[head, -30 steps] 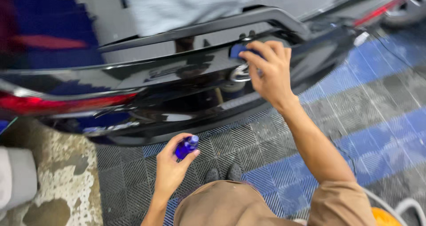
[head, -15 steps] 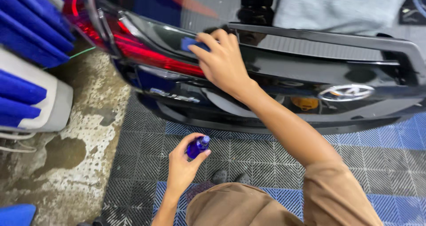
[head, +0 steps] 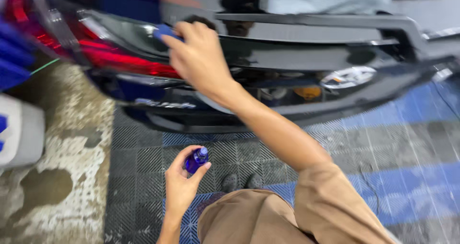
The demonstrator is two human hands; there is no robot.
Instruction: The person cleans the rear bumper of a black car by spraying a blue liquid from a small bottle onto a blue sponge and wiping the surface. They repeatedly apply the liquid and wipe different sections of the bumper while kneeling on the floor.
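Observation:
My right hand (head: 199, 57) presses a small blue pad (head: 164, 31) against the glossy black rear of a car (head: 306, 47), just right of the red tail light (head: 124, 62). The pad is mostly hidden under my fingers. Lower down, my left hand (head: 181, 186) holds a small blue bottle (head: 196, 159) upright between thumb and fingers, above the floor tiles. My tan trousers (head: 268, 217) fill the bottom of the view.
Grey and blue grid floor tiles (head: 383, 148) lie under the car. Worn, stained concrete (head: 62, 177) is at the left, with a white and blue object (head: 19, 129) at the left edge. A chrome emblem (head: 347, 76) sits on the car's rear.
My right hand with the pad has slid along the car's rear over the tail light area, and the view has shifted. My left hand keeps holding the bottle.

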